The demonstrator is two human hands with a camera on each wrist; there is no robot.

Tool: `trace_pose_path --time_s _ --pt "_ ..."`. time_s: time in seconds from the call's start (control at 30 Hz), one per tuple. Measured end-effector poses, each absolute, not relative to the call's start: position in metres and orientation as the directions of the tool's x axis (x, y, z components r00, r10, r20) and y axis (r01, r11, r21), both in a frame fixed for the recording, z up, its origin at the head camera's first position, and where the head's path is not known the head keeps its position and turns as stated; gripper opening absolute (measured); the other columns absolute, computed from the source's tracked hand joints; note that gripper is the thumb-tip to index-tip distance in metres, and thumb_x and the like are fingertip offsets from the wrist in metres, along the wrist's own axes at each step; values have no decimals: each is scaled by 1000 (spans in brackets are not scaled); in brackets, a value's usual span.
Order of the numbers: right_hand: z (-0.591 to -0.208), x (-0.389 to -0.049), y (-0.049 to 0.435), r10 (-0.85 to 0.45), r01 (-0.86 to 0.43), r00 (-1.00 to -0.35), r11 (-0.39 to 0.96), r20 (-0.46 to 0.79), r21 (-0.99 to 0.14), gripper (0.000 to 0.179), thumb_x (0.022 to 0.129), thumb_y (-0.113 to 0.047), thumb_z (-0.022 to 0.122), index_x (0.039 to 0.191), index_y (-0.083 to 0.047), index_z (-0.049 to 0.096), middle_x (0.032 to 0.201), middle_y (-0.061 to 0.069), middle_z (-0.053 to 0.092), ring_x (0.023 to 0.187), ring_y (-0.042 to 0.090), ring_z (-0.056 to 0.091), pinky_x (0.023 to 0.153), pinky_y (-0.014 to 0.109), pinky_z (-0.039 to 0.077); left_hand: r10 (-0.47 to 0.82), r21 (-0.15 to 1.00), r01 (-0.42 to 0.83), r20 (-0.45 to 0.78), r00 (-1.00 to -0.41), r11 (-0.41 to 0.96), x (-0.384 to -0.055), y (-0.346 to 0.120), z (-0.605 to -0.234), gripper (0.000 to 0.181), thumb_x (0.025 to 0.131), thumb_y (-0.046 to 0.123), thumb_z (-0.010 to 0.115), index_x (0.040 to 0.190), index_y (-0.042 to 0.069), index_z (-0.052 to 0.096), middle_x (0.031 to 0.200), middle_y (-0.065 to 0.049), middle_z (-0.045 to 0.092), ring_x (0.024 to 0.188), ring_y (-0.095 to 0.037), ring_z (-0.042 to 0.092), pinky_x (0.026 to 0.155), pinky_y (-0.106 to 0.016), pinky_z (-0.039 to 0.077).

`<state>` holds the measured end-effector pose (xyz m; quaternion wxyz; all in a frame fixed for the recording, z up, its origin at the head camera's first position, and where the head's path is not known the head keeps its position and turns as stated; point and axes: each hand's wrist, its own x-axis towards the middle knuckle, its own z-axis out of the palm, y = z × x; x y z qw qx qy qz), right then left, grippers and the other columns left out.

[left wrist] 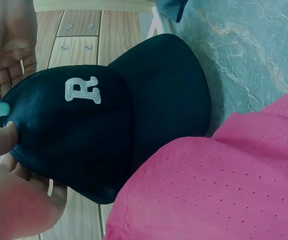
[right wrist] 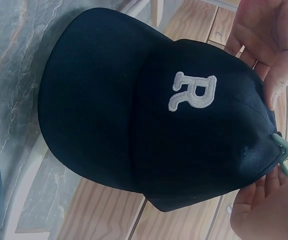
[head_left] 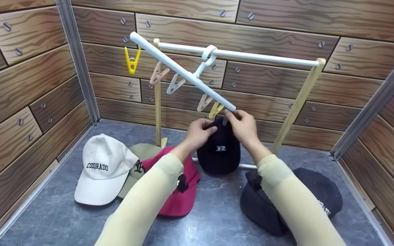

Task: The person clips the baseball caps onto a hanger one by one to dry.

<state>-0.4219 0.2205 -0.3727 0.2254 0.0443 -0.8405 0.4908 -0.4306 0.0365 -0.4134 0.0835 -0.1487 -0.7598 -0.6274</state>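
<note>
A black cap [head_left: 219,148] with a white R hangs brim down below the near end of a white hanger bar [head_left: 183,72]. My left hand [head_left: 198,134] holds the cap's upper edge, its thumb on the front and its fingers behind, as the left wrist view shows. At that edge is a grey-green clothespin [right wrist: 283,150], with the cap's edge between its arms. My right hand [head_left: 244,128] pinches this clothespin just below the bar's end; its fingers pass behind the cap in the right wrist view. The thumb's grip is partly hidden.
Along the bar hang several other clothespins, including a yellow one [head_left: 132,63]. The bar hooks on a white rail [head_left: 262,57] with wooden posts. White [head_left: 103,164], olive [head_left: 142,150] and magenta [head_left: 180,198] caps lie left; dark caps [head_left: 316,189] lie right.
</note>
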Motion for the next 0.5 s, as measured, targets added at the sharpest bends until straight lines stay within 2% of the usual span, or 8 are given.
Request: trace_pose_path --time_s 0.3,0.5 --pt "-375 -420 224 161 -296 -893 495 421 -817 38 107 -42 75 109 -6 82 92 3 72 88 23 60 81 33 46 133 928 321 299 -945 189 -427 36 -413 22 102 11 80 119 -2 79 116 -13 81 110 -24 72 102 -36 56" --pt "-378 -419 225 168 -291 -893 489 417 -822 40 108 -44 74 114 -5 83 100 8 76 93 24 62 85 34 47 137 931 307 284 -949 198 -425 36 -413 28 102 14 80 124 -2 78 121 -14 80 116 -27 71 106 -38 55"
